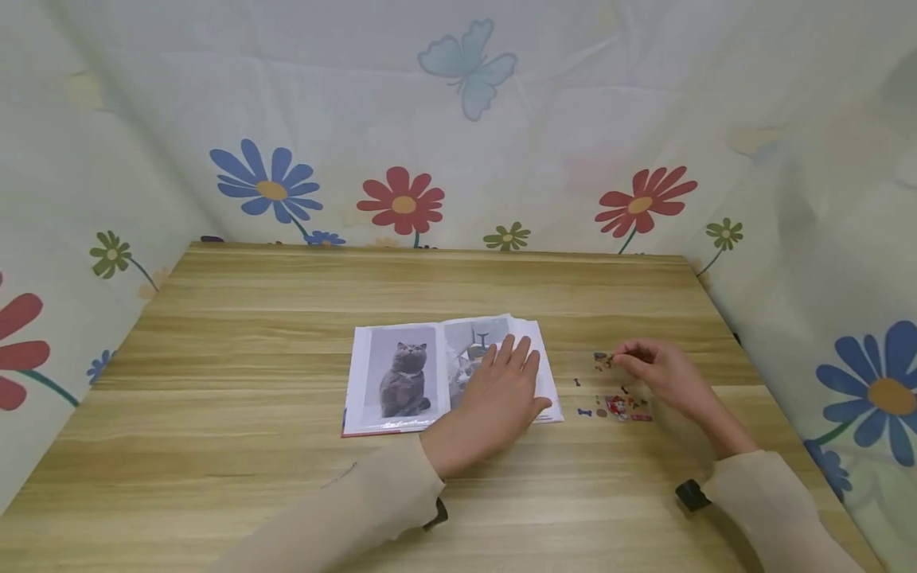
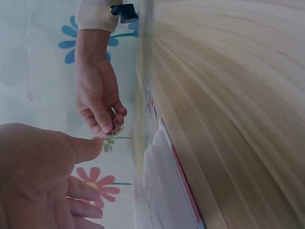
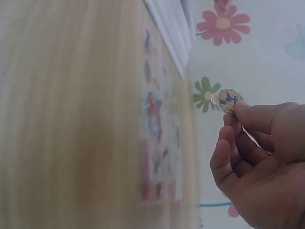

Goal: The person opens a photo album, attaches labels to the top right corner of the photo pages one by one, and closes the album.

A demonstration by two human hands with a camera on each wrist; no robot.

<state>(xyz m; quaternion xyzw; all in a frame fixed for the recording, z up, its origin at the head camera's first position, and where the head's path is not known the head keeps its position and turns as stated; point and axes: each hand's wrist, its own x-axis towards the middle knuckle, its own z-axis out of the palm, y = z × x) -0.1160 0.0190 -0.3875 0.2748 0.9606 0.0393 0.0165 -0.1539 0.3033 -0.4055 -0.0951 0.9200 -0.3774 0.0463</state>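
A photo album lies open on the table, with a picture of a grey cat on its left page. My left hand, fingers straight and spread, is over the right page and hides part of a second picture. Between thumb and fingertips, my right hand pinches a small round sticker with a cartoon print, held above the table in the right wrist view. Below that hand is a see-through sticker sheet bearing a red and blue cartoon figure, bones and other small shapes.
The wooden table extends on all sides of the album. Behind it and at both sides hangs a pale cloth printed with flowers and a butterfly. The sticker sheet lies a little to the right of the album.
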